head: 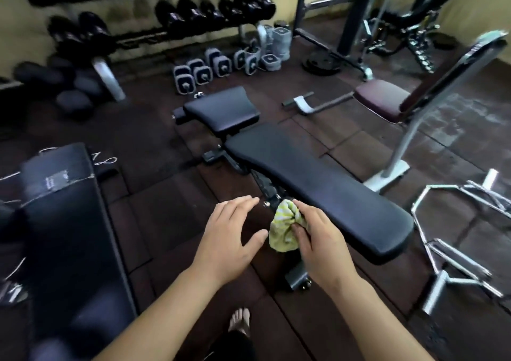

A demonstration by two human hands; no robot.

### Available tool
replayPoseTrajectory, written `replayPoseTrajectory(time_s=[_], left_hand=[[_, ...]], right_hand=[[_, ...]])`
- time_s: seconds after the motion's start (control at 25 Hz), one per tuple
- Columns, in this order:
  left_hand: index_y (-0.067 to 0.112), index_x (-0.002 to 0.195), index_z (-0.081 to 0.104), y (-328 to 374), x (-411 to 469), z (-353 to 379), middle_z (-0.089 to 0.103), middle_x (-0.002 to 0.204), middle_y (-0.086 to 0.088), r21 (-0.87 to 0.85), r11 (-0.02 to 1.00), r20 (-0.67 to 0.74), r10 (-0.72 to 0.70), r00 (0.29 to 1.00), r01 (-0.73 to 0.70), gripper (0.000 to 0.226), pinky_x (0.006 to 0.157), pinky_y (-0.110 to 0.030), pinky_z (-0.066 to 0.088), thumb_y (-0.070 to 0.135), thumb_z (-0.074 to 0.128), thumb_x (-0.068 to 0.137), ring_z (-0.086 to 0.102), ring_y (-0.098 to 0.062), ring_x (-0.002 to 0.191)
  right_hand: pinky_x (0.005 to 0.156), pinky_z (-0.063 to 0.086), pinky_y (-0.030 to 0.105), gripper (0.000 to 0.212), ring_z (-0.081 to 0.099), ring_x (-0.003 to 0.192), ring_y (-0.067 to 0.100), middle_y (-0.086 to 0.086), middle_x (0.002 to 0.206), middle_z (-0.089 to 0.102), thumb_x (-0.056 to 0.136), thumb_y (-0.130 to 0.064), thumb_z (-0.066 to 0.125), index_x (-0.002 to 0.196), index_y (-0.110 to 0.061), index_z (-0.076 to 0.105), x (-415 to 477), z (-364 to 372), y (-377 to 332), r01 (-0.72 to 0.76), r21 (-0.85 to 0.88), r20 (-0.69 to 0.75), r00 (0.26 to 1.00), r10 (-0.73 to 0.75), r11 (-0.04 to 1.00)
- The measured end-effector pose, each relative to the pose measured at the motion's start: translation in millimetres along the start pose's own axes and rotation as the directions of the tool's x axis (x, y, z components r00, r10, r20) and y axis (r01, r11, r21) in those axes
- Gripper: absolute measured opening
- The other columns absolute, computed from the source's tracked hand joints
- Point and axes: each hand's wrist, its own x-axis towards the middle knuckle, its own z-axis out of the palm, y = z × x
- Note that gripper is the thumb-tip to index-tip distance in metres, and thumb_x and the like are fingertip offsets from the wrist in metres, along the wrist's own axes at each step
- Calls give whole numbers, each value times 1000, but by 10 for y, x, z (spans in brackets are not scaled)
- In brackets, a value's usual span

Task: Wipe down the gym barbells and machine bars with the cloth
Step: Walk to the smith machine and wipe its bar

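Hovering at left: left hand (235, 236) empty, fingers straight, spread, thumb just beside cloth (286, 229). Cloth bunched, yellow-green, gripped by right hand (318, 239), fingers curled round it, at near edge of adjustable bench (318, 178). Nearest bar: chrome hex bar (456, 222) on floor, right of bench, well apart from cloth, long axis roughly near-to-far. Right hand nearer; reach probably goes rightward over bench.

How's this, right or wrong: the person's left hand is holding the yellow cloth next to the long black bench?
Wrong hand. The head view shows the right hand holding the yellow cloth next to the long black bench; the left hand is open, holding nothing.
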Motion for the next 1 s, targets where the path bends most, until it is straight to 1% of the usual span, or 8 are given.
replayPoseTrajectory(time_s=[0.08,0.2,0.36,0.44,0.64,0.72,0.84,1.0], left_hand=[[30,145,44,-264,139,-95,43,146,17,24,998,-41,-52,998,53,62,117,-31,30,56,52,89,28,1,137],[29,145,45,-777,438,-255,43,145,17,27,991,-100,-124,987,128,62,116,-32,31,56,51,90,29,1,136],[29,145,44,-1562,1030,-614,43,145,18,20,977,-166,-207,964,213,61,116,-30,30,55,53,90,30,1,136],[29,145,44,-1862,1270,-830,43,145,18,27,973,-176,-220,960,228,61,117,-31,30,54,54,90,30,0,137],[29,145,45,-2622,1785,-1330,44,145,16,32,947,-238,-303,923,319,61,115,-36,32,53,56,90,33,-5,136],[31,145,43,-2850,1934,-1446,43,146,17,33,932,-257,-340,905,360,60,116,-38,32,53,55,91,32,-4,138],[32,146,42,-3127,2134,-1545,41,147,19,38,909,-280,-390,877,416,61,116,-38,31,54,53,91,28,-1,139],[35,147,39,-3540,2564,-1631,38,147,23,39,869,-313,-458,832,494,61,117,-34,30,54,53,91,24,4,139]], right_hand=[[107,40,22,47,52,128,7,-13,139,55,100,-21,58,145,-28,49,390,200,-95,53,-5,38,998,-53,999],[103,38,18,46,54,126,9,-10,139,56,101,-21,57,145,-24,49,1109,567,-271,153,-18,104,983,-150,988],[101,29,4,45,53,125,8,-10,137,57,100,-20,57,145,-24,50,2195,1128,-656,205,13,176,963,-204,979],[101,26,1,45,52,126,8,-10,138,56,100,-19,57,145,-24,50,2596,1336,-886,230,23,202,952,-229,973],[105,38,17,47,52,127,7,-12,140,55,101,-19,56,146,-26,48,3559,1882,-1448,312,77,276,906,-321,947],[105,39,18,48,51,127,5,-16,141,52,101,-20,54,148,-29,46,3864,2075,-1591,307,109,310,893,-326,946],[104,39,18,49,50,127,2,-19,142,51,102,-20,54,148,-32,46,4285,2321,-1692,314,151,360,865,-348,937],[105,43,24,47,51,128,4,-19,142,51,102,-22,53,147,-33,46,5035,2706,-1747,339,197,416,821,-392,920]])
